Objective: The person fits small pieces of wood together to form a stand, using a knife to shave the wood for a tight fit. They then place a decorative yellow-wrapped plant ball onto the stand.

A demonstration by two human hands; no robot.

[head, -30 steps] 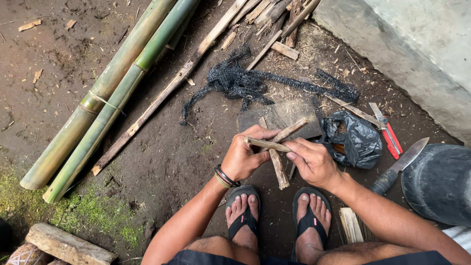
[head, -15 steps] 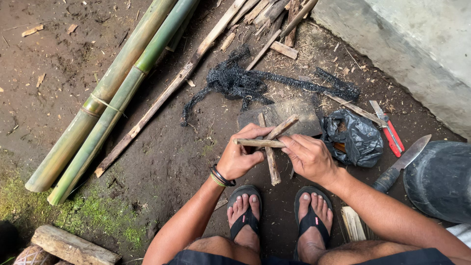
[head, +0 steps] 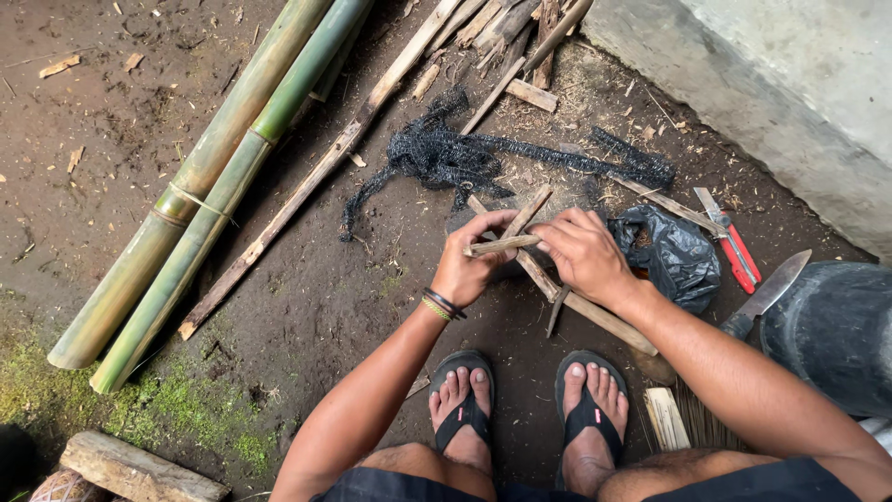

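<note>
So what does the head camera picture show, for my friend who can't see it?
A squatting person's left hand and right hand grip a short bamboo stick above crossed sticks on dirt ground. Long green bamboo poles lie to the left, black netting ahead, a knife to the right.

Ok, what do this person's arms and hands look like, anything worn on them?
Both forearms are bare, with no sleeves showing and no gloves. The left hand has a small stack of thin bands at the wrist, dark ones and a yellowish-green one. The right hand and its wrist look bare, with no rings that I can make out.
</note>
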